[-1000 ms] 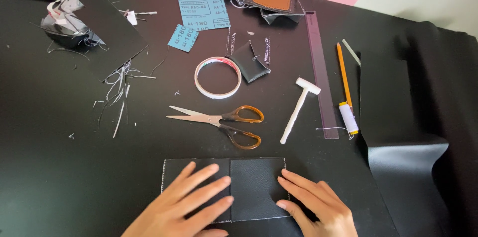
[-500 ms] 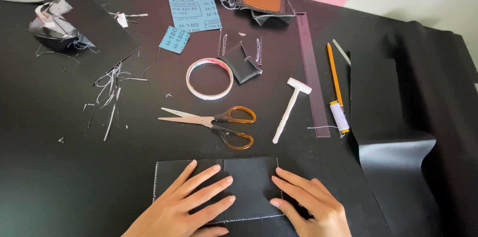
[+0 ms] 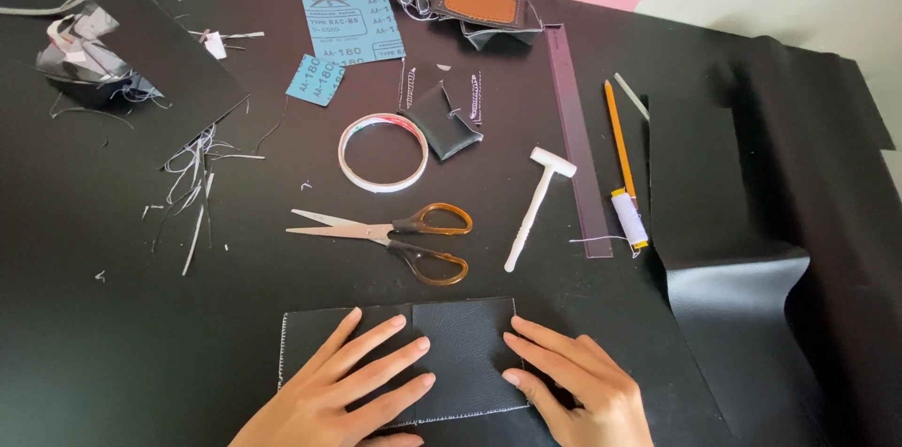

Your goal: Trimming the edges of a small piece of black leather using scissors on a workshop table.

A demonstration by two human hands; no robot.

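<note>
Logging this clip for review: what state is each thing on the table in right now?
Left hand: flat on the leather, fingers spread.
Right hand: flat on the leather.
Black leather piece: lying flat, stitched along its edges.
Scissors: slightly open, lying flat.
Tape roll: lying flat.
White mallet: lying on its side.
Thread spool: on its side, thread end loose.
</note>
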